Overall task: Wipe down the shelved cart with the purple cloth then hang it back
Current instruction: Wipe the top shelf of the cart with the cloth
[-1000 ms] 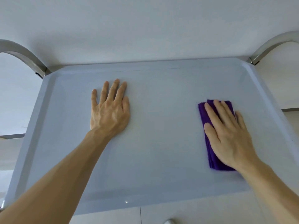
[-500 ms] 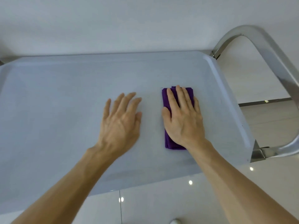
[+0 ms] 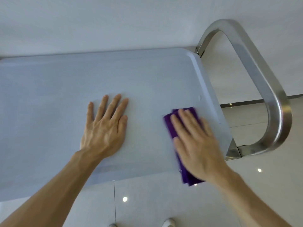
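Note:
The cart's pale grey top shelf (image 3: 57, 89) fills the left and middle of the head view. A folded purple cloth (image 3: 170, 125) lies on it near the right front corner, its near end hanging over the front edge. My right hand (image 3: 195, 143) lies flat on the cloth with straight fingers and presses it down; the hand is blurred. My left hand (image 3: 105, 126) rests flat on the bare shelf to the left of the cloth, fingers spread.
A curved steel handle (image 3: 268, 99) loops off the cart's right end. A white wall stands right behind the cart. Glossy pale floor tiles (image 3: 147, 202) lie below the front edge, and shoe tips (image 3: 168, 224) show at the bottom.
My right hand has slid the cloth to the right and toward me, up to the shelf's right front corner. The left hand stays flat on the shelf. My view has swung right.

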Tool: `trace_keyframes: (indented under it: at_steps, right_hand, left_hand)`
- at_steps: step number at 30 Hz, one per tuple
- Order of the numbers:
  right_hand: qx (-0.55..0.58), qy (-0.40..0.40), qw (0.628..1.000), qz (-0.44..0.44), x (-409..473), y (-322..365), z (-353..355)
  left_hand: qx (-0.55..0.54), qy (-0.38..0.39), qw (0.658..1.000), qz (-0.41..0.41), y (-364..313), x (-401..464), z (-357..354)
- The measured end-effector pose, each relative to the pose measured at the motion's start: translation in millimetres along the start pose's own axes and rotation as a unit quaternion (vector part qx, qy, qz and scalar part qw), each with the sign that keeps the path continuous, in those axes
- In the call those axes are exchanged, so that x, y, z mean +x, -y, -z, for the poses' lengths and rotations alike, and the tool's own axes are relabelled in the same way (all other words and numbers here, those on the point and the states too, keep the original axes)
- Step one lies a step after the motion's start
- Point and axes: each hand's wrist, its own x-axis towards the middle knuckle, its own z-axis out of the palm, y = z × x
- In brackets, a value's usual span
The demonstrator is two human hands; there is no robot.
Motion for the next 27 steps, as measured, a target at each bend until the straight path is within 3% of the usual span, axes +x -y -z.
trace_keyframes:
  at_steps: [3, 6, 8, 11, 14, 16, 19, 22, 24, 27]
  right_hand:
    - [-0.042, 0.02, 0.992, -0.118, 13.2, -52.8, 11.0]
    - [-0.064, -0.002, 0.978, -0.198, 39.8, -27.1, 7.7]
    - [-0.048, -0.025, 0.988, -0.144, 47.6, 20.1, -0.3]
    - [0.034, -0.02, 0.999, 0.008, 32.2, 79.4, -12.8]
    - [0.063, -0.003, 0.995, 0.078, 20.4, 69.6, -13.9]
    - [0.041, -0.009, 0.998, 0.045, 32.5, 35.3, -9.5]
    - [-0.003, -0.02, 0.996, -0.087, 75.3, -20.9, 0.2]
    - [-0.018, -0.026, 0.984, -0.173, 125.2, -35.7, -1.7]
    - [-0.021, -0.033, 0.985, -0.169, 152.3, -14.5, -6.6]
    - [-0.002, -0.037, 0.998, -0.051, 166.4, 35.2, -13.6]
  left_hand:
    - [0.004, -0.002, 1.0, 0.003, -3.0, -0.1, -0.8]
    - [0.008, -0.004, 1.0, 0.008, -3.9, -0.1, -0.7]
    - [0.012, -0.003, 1.0, 0.012, -2.9, -1.7, 0.2]
    - [0.012, 0.004, 1.0, 0.006, -1.3, -2.9, 0.7]
    - [0.01, 0.007, 1.0, 0.002, -1.3, -2.1, 0.8]
    - [0.007, 0.006, 1.0, 0.007, -2.1, -0.6, 1.3]
    - [0.007, 0.009, 1.0, 0.009, -3.9, 0.2, 1.4]
    - [0.008, 0.01, 1.0, 0.012, -5.2, 1.8, 3.2]
    - [0.007, 0.01, 1.0, 0.015, -5.4, 1.2, 4.5]
    - [0.003, 0.001, 1.0, 0.018, -4.5, 2.9, 3.6]
